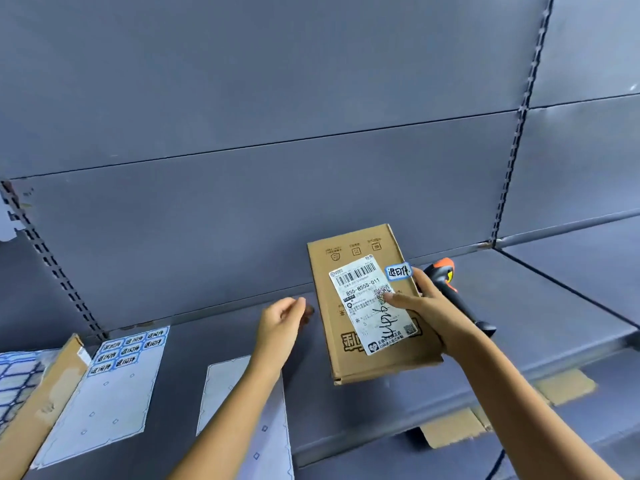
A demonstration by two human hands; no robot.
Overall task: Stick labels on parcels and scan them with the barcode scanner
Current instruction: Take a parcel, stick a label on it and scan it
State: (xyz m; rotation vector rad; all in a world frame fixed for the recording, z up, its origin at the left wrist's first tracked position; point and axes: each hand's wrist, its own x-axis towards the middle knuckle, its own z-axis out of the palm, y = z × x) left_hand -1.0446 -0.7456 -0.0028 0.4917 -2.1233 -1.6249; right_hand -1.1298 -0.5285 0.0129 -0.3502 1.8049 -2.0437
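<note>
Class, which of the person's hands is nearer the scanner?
Right. The right hand, gripping the parcel, is just in front of the scanner; the left hand is beyond the parcel, far to its left.

A single wide-angle camera rides on the person's head, close to the grey shelf [180, 375], facing forward and a little downward. The back panel [277, 98] fills 12 o'clock, and the shelf itself spreads toward 6 o'clock.
</note>
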